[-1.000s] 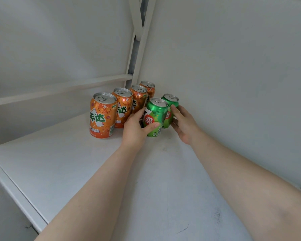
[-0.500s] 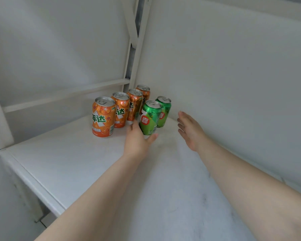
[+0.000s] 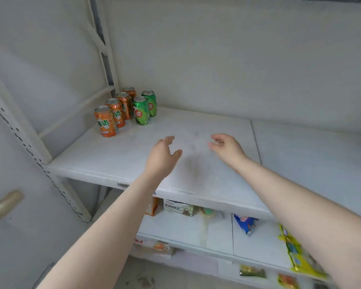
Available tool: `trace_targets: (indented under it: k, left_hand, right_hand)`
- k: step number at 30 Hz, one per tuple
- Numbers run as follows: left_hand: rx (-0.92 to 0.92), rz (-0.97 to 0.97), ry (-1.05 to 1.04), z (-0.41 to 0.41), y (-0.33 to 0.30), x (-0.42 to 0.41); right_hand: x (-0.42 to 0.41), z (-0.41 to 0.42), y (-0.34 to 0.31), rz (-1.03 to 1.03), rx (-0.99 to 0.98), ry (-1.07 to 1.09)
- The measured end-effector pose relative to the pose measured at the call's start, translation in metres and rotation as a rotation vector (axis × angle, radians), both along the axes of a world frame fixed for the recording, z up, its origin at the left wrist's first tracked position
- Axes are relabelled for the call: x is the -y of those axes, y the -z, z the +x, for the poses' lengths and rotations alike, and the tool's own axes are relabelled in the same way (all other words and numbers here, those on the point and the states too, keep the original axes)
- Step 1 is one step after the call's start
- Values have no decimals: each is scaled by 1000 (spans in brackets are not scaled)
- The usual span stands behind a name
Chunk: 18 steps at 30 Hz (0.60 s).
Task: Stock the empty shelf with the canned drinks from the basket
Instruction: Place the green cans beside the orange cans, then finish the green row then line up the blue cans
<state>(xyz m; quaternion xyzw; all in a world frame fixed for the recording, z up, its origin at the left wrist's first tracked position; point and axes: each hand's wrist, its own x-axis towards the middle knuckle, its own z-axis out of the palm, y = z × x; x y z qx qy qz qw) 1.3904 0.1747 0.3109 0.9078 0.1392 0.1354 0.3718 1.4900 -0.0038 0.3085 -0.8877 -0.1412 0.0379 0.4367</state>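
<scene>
Both hands have come back off the cans since a moment earlier, when the left hand was at the front green can and the right hand hung just beside the pair. The left hand (image 3: 163, 152) now hangs above the middle of the white shelf (image 3: 217, 184), fingers loosely spread and holding nothing. The right hand (image 3: 227, 146) is level with it a little to the right, also relaxed and empty, fingers slightly bent. The view takes in more than before, so the lower shelves show too.

The cans stand upright where they were, in the shelf's back left corner. Four orange cans (image 3: 106, 122) run in a line from front to back, each touching or just beside the next. Two green cans (image 3: 141, 110) stand in a second line just to their right, the rear one near the back wall.

The shelf below (image 3: 186, 230) holds a small orange carton (image 3: 152, 206), a pale flat packet (image 3: 178, 207) and a blue snack bag (image 3: 245, 224). Yellow packets (image 3: 296, 253) lie further right; their labels are too blurred to read
</scene>
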Motion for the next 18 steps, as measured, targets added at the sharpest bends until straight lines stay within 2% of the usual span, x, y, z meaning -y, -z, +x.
trace_targets:
  k: [5,10,15,18]
  left_hand:
    - [22,78,250,-40,-7,89]
    - [54,124,478,-80,13,186]
    - [29,125,636,-106,39,300]
    - [6,204,732,-116,62,381]
  right_hand:
    - [97,-77,2,-150,136,72]
    - [207,-141,20,-267,217,166]
    - [324,-208,56,-368,162,223]
    - [401,-251,81,-421,108,260]
